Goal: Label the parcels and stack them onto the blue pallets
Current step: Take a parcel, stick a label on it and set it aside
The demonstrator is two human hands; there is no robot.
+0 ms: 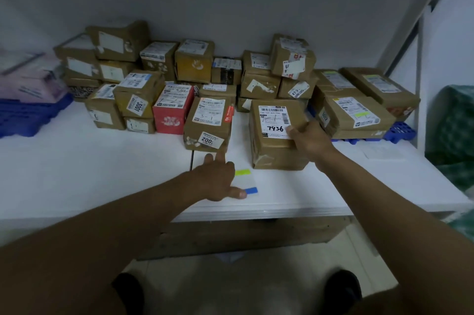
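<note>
A brown parcel marked 7436 (272,150) stands on the white table (77,166), right of centre. My right hand (310,140) grips its top right corner. My left hand (220,179) lies flat on a sheet of labels (245,181) in front of the parcel, its thumb beside a blue label (252,190); a yellow label (242,172) shows at the sheet's far edge. A blue pallet (400,132) at the right carries several brown parcels (356,114). Another blue pallet (28,117) lies at the far left.
Many taped parcels are piled along the wall, among them a red box (171,112) and a parcel marked 2001 (207,125). Pink packages (30,79) rest on the left pallet. A green bag (454,130) stands right of the table. My feet show below the table edge.
</note>
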